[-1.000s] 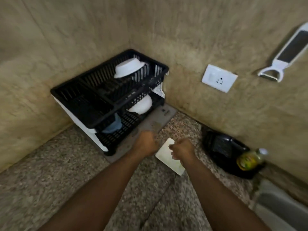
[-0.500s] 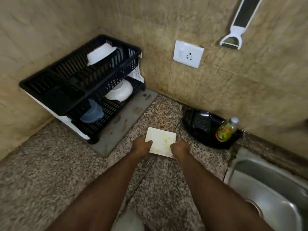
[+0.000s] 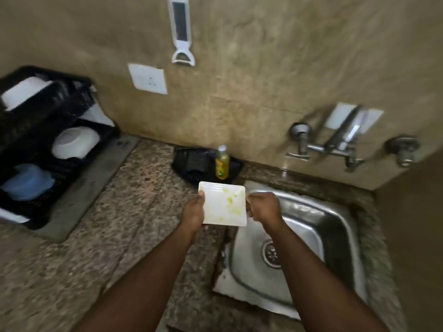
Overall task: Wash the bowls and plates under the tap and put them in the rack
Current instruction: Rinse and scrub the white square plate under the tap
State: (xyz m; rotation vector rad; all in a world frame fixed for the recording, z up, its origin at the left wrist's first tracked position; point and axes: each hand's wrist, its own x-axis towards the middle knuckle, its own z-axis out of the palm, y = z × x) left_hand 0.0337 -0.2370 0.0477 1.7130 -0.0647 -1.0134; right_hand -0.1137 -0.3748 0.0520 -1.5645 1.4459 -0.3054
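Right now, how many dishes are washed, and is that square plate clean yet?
Three bowls sit in the rack: white bowl on top, another white bowl and a blue bowl below. Both hands, left hand and right hand, hold the square plate, with yellow-green smears, by the sink. It needs rinsing and racking.

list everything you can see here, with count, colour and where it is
plate: 1, white with yellow-green smears, held at the sink's left edge
rack: 1, black, far left on counter
bowls: 3 in rack, two white, one blue
sink: 1, steel, right
tap: 1, chrome, on wall above sink
bottle: 1, yellow, on black tray behind plate
socket: 1, white, on wall
peeler: 1, white, hanging on wall
counter: 1, speckled granite
hands: 2, left hand and right hand gripping plate's sides
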